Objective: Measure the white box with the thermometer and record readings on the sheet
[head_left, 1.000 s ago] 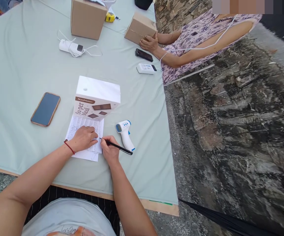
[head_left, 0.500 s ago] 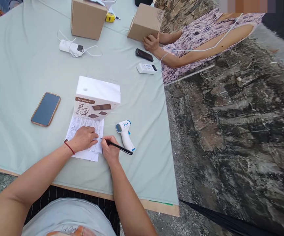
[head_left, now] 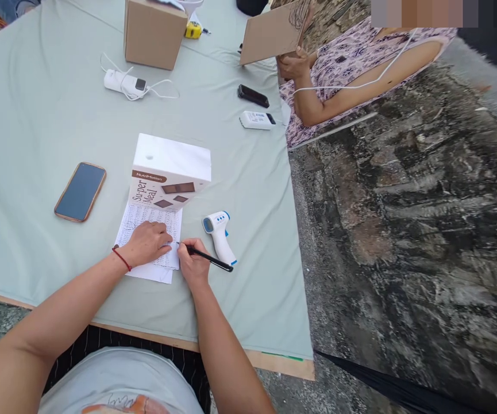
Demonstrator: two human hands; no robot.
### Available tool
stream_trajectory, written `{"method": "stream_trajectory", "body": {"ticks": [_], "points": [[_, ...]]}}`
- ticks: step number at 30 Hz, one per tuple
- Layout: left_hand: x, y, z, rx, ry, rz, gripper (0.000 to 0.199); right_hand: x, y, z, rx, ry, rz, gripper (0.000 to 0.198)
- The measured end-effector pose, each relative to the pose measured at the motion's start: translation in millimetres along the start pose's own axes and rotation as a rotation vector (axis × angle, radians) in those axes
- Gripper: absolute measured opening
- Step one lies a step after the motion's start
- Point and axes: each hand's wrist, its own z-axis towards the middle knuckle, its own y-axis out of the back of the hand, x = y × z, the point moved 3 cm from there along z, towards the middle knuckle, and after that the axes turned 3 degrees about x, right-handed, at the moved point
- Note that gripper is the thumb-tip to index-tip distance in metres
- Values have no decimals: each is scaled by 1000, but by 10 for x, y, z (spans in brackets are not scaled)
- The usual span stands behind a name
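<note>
My left hand (head_left: pixel 148 244), with a red cord on the wrist, lies on the sheets of printed paper (head_left: pixel 168 230) and holds nothing. Between the fingers of my right hand (head_left: pixel 194 267) is a black pen (head_left: pixel 211 260), its tip end at the paper's right edge. Behind the sheets stands a white "Super Meal" box (head_left: pixel 173 167), covering their far end. Just right of my right hand lies a white and blue infrared thermometer (head_left: pixel 220 236).
A phone (head_left: pixel 80 191) lies at left. Farther back are a white device with a cable (head_left: pixel 123 83), a cardboard box (head_left: pixel 155 34), a yellow tape measure (head_left: pixel 193 30), a black device (head_left: pixel 253 95) and a white device (head_left: pixel 257 119). Across the corner, another person's hand (head_left: pixel 295 63) holds a tilted cardboard box (head_left: pixel 272 34).
The other person has lifted and tilted their cardboard box, moving it right, toward themselves. My hands, the pen and the paper stay in practically the same place.
</note>
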Motion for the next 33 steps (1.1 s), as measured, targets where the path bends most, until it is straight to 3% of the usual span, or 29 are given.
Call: {"method": "stream_trajectory", "body": {"ticks": [8, 10, 13, 16, 19, 24, 28, 30, 33], "points": [[5, -6, 1, -25, -18, -6, 17, -34, 37, -13, -47, 81, -71, 14], [8, -6, 4, -39, -26, -13, 17, -15, 99, 6, -55, 198, -130, 15], [27, -23, 8, -48, -33, -30, 17, -18, 200, 49, 38, 410, -256, 22], [68, -35, 7, -89, -31, -65, 17, -112, 290, 77, 128, 507, -376, 33], [125, 31, -5, -240, -22, -134, 20, -195, 339, 68, 133, 567, -445, 39], [331, 313, -102, -745, 94, -337, 22, -93, 314, 16, 6, 604, -434, 38], [670, 432, -173, -1072, 271, -506, 24, 42, 174, -1, 16, 551, -440, 33], [873, 437, -139, -1093, 331, -621, 48, 63, 91, 11, 41, 489, -462, 35], [1110, 412, 12, -877, 296, -820, 83, 77, -10, 44, 60, 417, -498, 38]]}}
